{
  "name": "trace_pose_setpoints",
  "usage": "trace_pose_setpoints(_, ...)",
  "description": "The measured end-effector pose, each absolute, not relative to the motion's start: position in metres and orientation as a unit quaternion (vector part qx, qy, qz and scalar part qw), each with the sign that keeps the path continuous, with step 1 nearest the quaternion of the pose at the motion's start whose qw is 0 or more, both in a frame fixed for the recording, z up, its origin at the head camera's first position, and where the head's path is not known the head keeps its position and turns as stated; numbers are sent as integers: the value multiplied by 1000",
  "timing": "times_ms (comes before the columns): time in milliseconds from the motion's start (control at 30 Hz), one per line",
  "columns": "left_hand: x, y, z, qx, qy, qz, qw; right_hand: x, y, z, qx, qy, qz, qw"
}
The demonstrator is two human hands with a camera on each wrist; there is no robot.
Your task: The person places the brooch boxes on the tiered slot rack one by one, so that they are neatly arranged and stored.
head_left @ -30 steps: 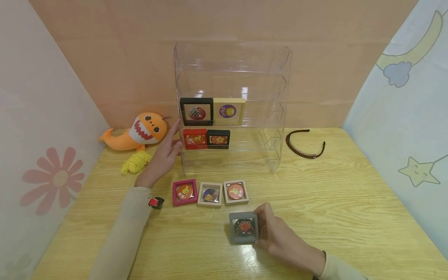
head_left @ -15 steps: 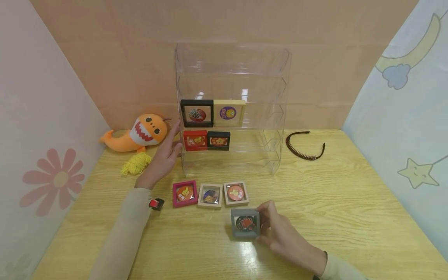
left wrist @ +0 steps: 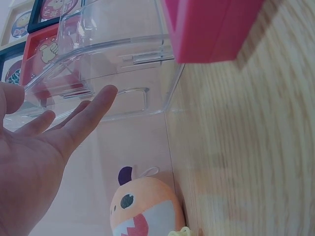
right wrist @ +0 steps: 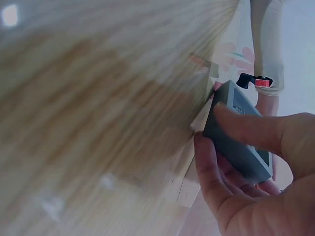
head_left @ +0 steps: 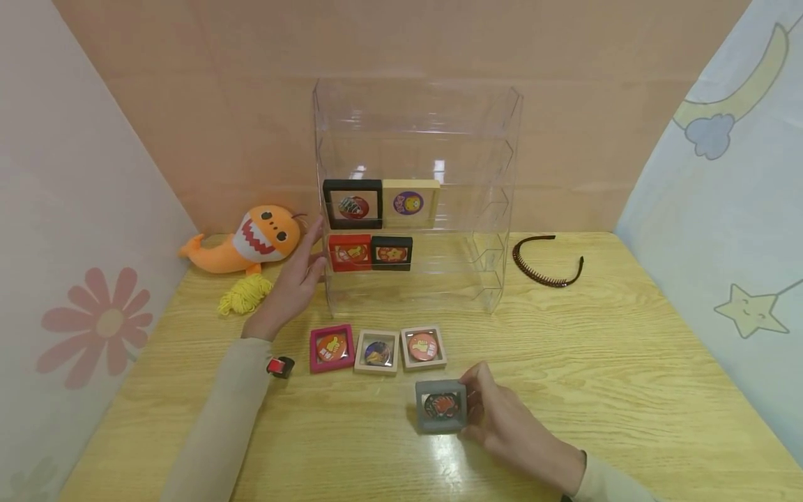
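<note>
My right hand (head_left: pixel 516 429) grips a small grey display frame (head_left: pixel 441 406) by its right side, above the front of the table. A dark round badge with a red figure shows inside it. In the right wrist view the thumb lies on one face of the grey frame (right wrist: pixel 236 142) and the fingers on the other. With fairly straight fingers, my left hand (head_left: pixel 291 289) rests against the left side of a clear tiered rack (head_left: pixel 452 275). On the rack stand a black frame (head_left: pixel 353 224), a cream frame (head_left: pixel 410 183), a red frame (head_left: pixel 350 265) and a smaller black frame (head_left: pixel 392 267).
In front of the rack lie a magenta frame (head_left: pixel 331 367) and two cream-coloured ones, the middle frame (head_left: pixel 376 371) and the right frame (head_left: pixel 423 365). An orange shark plush (head_left: pixel 266 233) and yellow yarn (head_left: pixel 245 293) lie left. A brown headband (head_left: pixel 533 273) lies right.
The grey frame has shifted slightly to the right in my right hand; it tipped up a little, then came back down. My left hand stays at the rack.
</note>
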State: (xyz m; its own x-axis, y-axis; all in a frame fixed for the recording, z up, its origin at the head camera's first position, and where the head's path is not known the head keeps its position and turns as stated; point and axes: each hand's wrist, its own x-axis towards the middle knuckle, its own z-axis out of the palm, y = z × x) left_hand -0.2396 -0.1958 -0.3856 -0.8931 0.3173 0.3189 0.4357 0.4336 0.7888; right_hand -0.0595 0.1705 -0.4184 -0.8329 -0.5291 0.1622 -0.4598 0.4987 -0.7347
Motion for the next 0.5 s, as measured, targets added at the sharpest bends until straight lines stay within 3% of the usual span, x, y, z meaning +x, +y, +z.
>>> trace_pose_setpoints(233, -239, -198, -387, -225, -845, -480, 70, -61, 170, -422, -314, 858, -406, -5)
trace_pose_setpoints(500, -238, -196, -387, -223, -839, -492, 62, -59, 170, -423, -314, 848, -427, -11)
